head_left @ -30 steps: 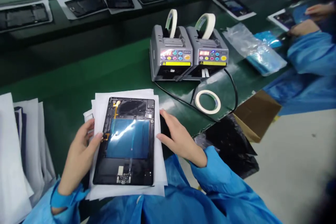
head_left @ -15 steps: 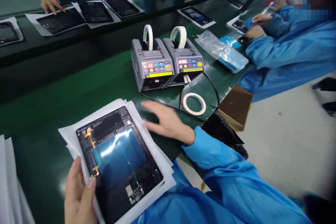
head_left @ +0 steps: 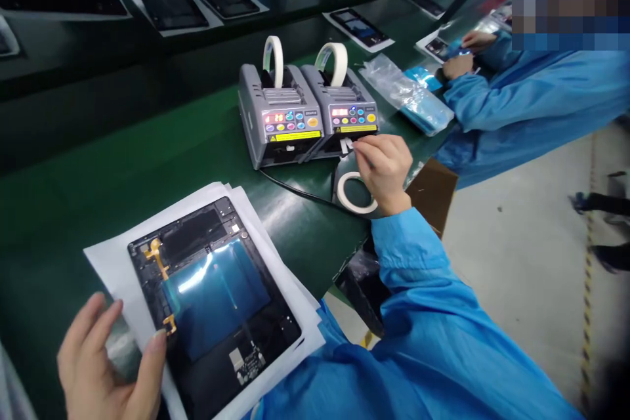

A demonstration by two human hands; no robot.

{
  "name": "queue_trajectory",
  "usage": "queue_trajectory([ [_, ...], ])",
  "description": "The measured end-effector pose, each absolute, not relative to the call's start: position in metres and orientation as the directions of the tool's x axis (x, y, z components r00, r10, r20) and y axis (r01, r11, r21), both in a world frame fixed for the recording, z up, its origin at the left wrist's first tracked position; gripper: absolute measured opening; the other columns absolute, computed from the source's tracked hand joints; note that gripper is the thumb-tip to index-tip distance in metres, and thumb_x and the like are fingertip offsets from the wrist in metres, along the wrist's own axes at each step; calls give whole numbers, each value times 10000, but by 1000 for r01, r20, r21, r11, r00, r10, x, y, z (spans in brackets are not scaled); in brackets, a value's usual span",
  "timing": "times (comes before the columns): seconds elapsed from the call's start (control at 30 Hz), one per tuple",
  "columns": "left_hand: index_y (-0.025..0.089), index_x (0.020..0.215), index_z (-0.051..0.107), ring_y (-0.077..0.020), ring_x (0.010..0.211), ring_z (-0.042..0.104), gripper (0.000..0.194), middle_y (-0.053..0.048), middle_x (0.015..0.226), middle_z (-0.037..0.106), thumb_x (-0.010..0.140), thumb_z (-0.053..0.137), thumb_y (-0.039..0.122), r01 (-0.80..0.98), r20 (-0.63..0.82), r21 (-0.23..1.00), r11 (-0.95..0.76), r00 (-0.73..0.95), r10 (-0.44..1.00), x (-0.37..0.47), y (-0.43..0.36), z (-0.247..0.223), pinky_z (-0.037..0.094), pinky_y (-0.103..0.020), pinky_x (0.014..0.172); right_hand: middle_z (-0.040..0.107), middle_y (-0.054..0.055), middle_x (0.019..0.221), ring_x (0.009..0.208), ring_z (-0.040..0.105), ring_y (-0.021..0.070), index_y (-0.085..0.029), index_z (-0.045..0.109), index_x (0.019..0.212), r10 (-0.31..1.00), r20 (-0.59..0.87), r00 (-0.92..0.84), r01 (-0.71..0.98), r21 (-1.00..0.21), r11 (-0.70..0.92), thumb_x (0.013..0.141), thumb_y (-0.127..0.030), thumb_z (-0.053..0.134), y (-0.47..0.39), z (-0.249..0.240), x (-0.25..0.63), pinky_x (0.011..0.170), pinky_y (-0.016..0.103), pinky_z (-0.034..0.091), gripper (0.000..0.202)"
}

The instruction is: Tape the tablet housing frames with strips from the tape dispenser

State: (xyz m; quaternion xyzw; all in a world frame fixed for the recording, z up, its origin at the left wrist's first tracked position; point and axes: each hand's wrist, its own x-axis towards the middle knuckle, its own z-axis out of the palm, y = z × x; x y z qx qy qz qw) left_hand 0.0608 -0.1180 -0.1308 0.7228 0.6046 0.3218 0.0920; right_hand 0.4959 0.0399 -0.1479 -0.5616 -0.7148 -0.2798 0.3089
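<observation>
My right hand (head_left: 384, 170) pinches the end of a short white tape strip (head_left: 346, 145) at the outlet of the right tape dispenser (head_left: 344, 111). A loose tape roll (head_left: 344, 193) lies partly hidden behind that hand. My left hand (head_left: 108, 361) is open, fingers spread, with its thumb at the left edge of an opened tablet (head_left: 197, 367). The tablet shows a blue film-covered battery (head_left: 221, 295) and an orange flex cable (head_left: 157, 259). It lies on white paper sheets (head_left: 115, 249).
A second tape dispenser (head_left: 280, 118) stands left of the first, its cable on the green table (head_left: 197, 131). Plastic bags (head_left: 408, 92) lie behind. At right a co-worker's hands (head_left: 457, 65) handle another device. More tablets (head_left: 172, 6) rest on the raised line. A cardboard box (head_left: 433, 193) is by the table edge.
My right hand has moved from beside the tablet to the right dispenser and closed on tape. My left hand has shifted left, fingers spreading. The large tablet at upper left is newly near.
</observation>
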Motion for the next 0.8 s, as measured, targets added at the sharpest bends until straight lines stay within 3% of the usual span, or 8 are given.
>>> queue_trajectory([
  [0.07,374,1404,354,-348,1331,346,597,6,1477,339,853,571,299,864,389,457,-212,20,921,65,-108,-117,295,-617,1106,699,35,871,823,619,183,-219,657,853,614,761,-211,969,78,236,870,-226,535,37,-145,498,735,327,475,123],
  [0.17,298,1334,457,-342,1266,431,522,-73,1407,430,836,604,243,867,436,371,-333,154,887,69,-94,-107,381,-581,1038,698,41,826,772,625,182,-218,650,840,572,785,-240,956,87,281,845,-208,559,25,-137,493,702,321,479,91],
  [0.3,194,1161,555,-324,1160,520,356,-134,1259,544,815,632,225,864,405,231,-447,333,852,60,-80,-112,446,-513,967,687,44,798,755,633,190,-219,634,863,546,799,-251,896,-21,443,779,-134,619,-2,-116,446,675,314,492,120],
  [0.37,170,1133,562,-328,1158,517,321,-153,1251,545,830,617,259,879,328,174,-444,373,868,52,-76,-117,448,-506,958,689,42,849,776,636,174,-205,619,892,622,684,-381,786,-114,608,769,-105,624,-12,-103,405,685,292,506,158],
  [0.43,147,1140,561,-339,1183,493,336,-176,1278,523,844,597,301,889,270,151,-433,385,883,45,-72,-121,437,-509,968,690,43,902,788,632,156,-193,615,921,618,574,-537,675,-148,723,797,-133,605,-14,-94,358,673,269,499,137],
  [0.57,146,1227,523,-334,1218,457,410,-175,1334,478,871,538,347,889,221,211,-406,361,906,38,-68,-131,412,-511,992,687,20,924,764,622,136,-180,628,934,546,513,-662,568,-132,812,855,-180,513,1,-98,270,628,259,459,139],
  [0.8,138,1250,523,-315,1238,416,416,-156,1319,491,874,489,312,857,237,359,-369,298,924,34,-72,-148,398,-485,1007,687,3,912,722,613,114,-187,629,935,580,461,-672,600,-120,791,871,-200,483,16,-133,208,578,252,404,160],
])
